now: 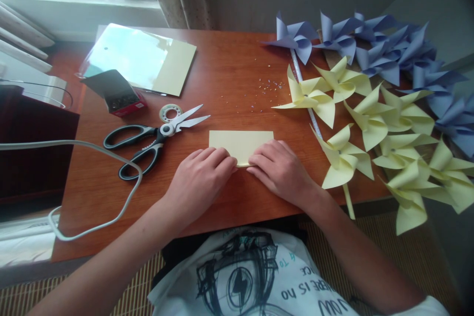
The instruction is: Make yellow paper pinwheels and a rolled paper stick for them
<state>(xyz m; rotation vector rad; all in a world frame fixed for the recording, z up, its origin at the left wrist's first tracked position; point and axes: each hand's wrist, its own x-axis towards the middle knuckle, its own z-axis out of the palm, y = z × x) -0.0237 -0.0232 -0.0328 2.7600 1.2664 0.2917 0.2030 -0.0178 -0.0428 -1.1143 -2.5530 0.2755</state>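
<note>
A folded pale yellow paper sheet (240,144) lies flat on the brown wooden table (229,74), near its front edge. My left hand (200,177) presses its fingertips on the paper's lower left edge. My right hand (279,170) presses on the lower right edge, and the fingertips of both hands nearly meet. Both hands lie palm down on the sheet's near fold.
Black-handled scissors (153,140) lie open to the left, beside a tape roll (170,112), a small box (116,93) and a pack of yellow sheets (142,57). Yellow pinwheels (370,123) and blue pinwheels (377,47) crowd the right side. A white cable (111,158) loops at left.
</note>
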